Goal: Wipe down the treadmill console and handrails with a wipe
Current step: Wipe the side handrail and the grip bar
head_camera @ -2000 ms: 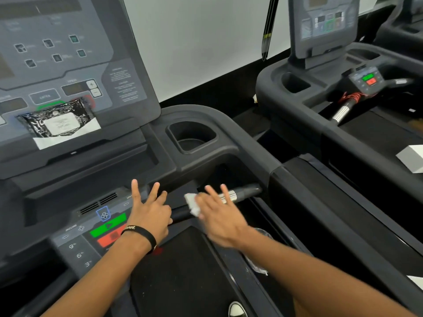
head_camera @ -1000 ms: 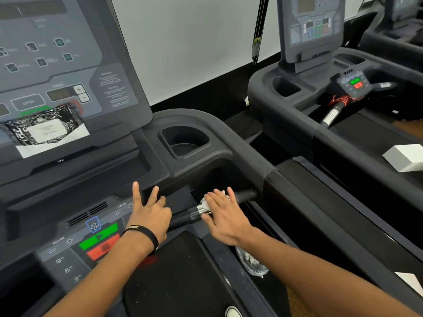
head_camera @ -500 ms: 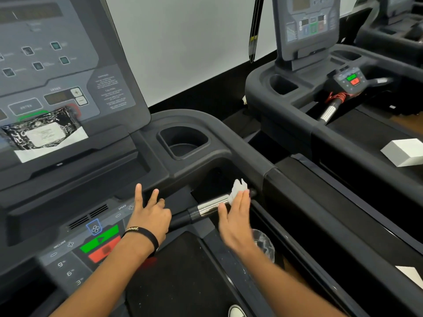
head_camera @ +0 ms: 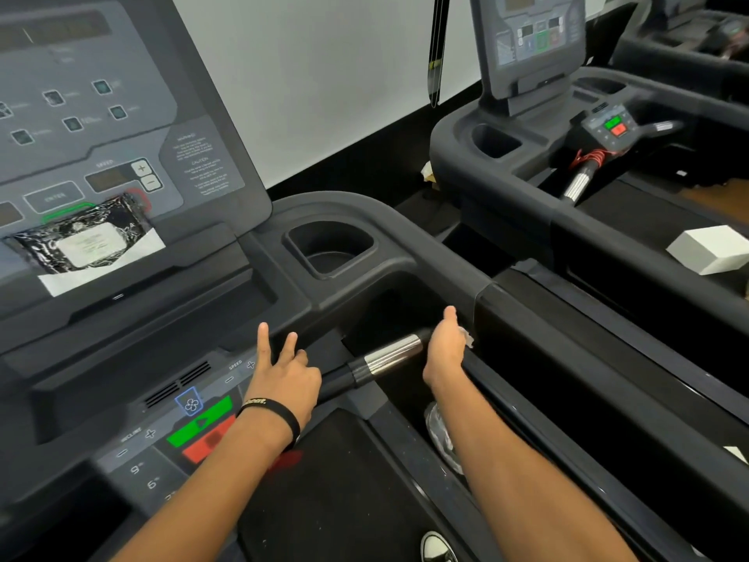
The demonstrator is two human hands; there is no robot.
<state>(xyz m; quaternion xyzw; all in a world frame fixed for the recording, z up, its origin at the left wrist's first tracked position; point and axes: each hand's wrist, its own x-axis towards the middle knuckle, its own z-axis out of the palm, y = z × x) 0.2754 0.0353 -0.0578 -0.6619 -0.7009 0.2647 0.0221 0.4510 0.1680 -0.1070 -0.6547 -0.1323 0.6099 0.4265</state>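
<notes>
The right hand (head_camera: 445,347) wraps the far end of the handrail (head_camera: 391,354), thumb up. A scrap of the white wipe (head_camera: 467,337) peeks out on the far side of that hand, pressed against the rail, so the hand holds the wipe to the bar. The rail's shiny metal sleeve lies bare just left of the hand, and its black section runs on toward the left hand (head_camera: 283,379). That hand rests beside the rail on the edge of the lower panel (head_camera: 190,423), fingers spread and straight, holding nothing; a black band (head_camera: 275,413) circles its wrist. Above and left of the rail, a dark wipe packet (head_camera: 83,239) leans on the console (head_camera: 121,127). A cup holder (head_camera: 330,247) sits behind the rail. Beyond the rail to the right stands a second treadmill (head_camera: 567,164) with a white block (head_camera: 709,249) on it.
</notes>
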